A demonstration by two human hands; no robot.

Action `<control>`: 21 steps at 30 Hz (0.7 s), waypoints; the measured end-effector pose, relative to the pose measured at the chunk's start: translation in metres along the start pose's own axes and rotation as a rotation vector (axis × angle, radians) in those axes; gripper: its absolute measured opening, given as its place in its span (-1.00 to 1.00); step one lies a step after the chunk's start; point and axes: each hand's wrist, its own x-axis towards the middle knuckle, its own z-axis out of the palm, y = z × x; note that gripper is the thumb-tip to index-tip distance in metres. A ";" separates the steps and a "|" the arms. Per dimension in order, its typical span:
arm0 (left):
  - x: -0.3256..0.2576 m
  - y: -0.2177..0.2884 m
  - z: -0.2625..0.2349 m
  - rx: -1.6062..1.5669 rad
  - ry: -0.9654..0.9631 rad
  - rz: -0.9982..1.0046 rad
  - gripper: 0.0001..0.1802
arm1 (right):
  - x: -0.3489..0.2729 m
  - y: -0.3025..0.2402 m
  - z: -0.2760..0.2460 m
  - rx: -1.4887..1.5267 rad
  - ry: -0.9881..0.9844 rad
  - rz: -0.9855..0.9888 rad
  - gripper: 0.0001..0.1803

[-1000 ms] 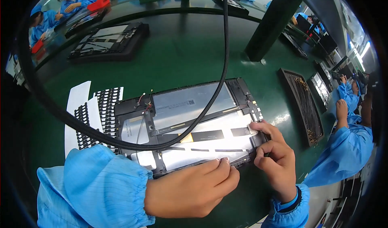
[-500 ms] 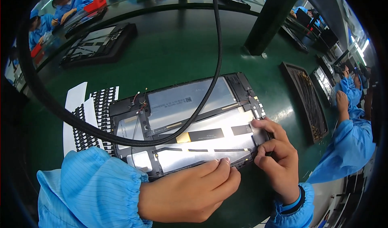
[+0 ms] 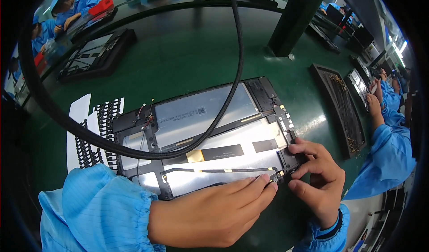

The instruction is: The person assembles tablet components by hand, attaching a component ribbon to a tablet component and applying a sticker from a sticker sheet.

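An opened tablet lies tilted on the green bench, showing silver battery plates and black strips. A thin black flex cable with gold patches runs along its near side. My left hand reaches across the near edge, its fingertips pressed together close to the near right corner; what is under them is hidden. At the right end, my right hand has its fingers curled against the tablet's edge, with the thumb lower down by the corner. Small connectors show between the two hands.
A thick black cable loops over the tablet. Left of it lie white sheets with small black parts. A black tray of thin strips stands right, near a co-worker's blue sleeve. Another tablet sits back left; a dark post rises behind.
My left hand has slid right along the near edge toward the corner. My right hand has shifted slightly right and down, its thumb more apart. The tablet appears a little further left.
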 end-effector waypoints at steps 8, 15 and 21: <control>-0.004 0.004 0.001 0.060 0.011 -0.012 -0.64 | 0.000 -0.003 0.008 -0.312 -0.063 -0.203 -0.83; -0.010 0.006 0.017 0.064 0.123 -0.025 -0.65 | -0.001 -0.001 0.013 -0.339 -0.024 -0.272 -0.81; -0.012 0.011 0.012 0.115 0.147 -0.054 -0.64 | -0.003 -0.007 0.019 -0.350 0.032 -0.291 -0.83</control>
